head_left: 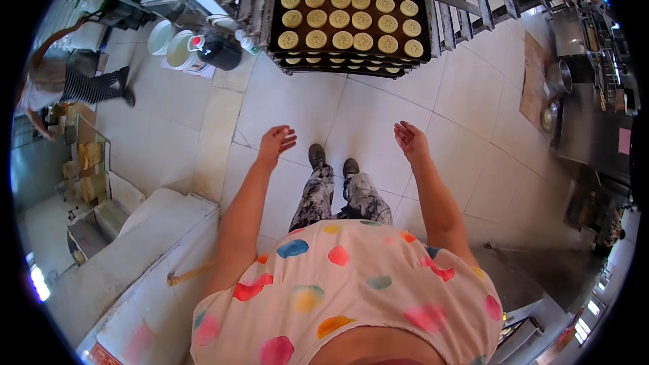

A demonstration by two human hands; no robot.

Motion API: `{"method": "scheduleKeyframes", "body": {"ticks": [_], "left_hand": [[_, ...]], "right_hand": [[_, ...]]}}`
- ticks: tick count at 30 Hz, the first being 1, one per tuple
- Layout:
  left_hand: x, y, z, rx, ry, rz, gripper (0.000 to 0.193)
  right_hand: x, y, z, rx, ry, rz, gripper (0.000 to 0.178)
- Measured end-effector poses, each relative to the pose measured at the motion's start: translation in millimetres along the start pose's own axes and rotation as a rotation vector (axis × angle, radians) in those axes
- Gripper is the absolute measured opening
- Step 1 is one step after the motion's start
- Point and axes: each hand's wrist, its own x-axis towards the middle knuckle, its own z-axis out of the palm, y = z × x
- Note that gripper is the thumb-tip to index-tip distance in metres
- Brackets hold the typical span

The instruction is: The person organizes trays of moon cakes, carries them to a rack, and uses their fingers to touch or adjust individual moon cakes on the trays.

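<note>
Both of my hands hang in the air over the tiled floor, in front of my body. My left hand (277, 144) has its fingers loosely bent and apart, with nothing in them. To the right, my right hand (410, 140) is also loosely bent and holds nothing. Beyond them, a dark baking tray (349, 49) bears rows of round pale cookies (362, 21) with speckled tops. More trays of cookies show beneath it, stacked in a metal rack (251, 10). Neither hand touches the trays or the rack.
Left of the rack stand white buckets (179, 51) and a dark jug (220, 52) with a red cap. Another person (51, 81) is at the far left. A pale counter (135, 257) lies at left, a metal worktable (595, 122) at right.
</note>
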Motion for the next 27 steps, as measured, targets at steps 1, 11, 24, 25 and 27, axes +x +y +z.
{"method": "scheduleKeyframes", "body": {"ticks": [1, 11, 24, 25, 27], "left_hand": [[19.0, 11.1, 1.1, -0.034, 0.001, 0.007, 0.032], [186.4, 68.9, 35.1, -0.272, 0.031, 0.087, 0.046], [284.1, 74.3, 76.9, -0.635, 0.097, 0.164, 0.032], [279.1, 72.1, 77.1, -0.633, 0.106, 0.177, 0.032], [252.2, 59.5, 68.2, -0.613, 0.092, 0.189, 0.046]], "right_hand": [[9.8, -2.9, 1.0, 0.007, 0.000, -0.014, 0.029], [150.6, -57.5, 43.7, -0.001, -0.049, -0.129, 0.032], [257.5, -82.1, 63.6, 0.283, -0.099, -0.127, 0.023], [252.7, -76.6, 58.4, 0.288, -0.082, -0.132, 0.024], [235.8, -63.4, 42.7, 0.296, -0.092, -0.118, 0.027]]}}
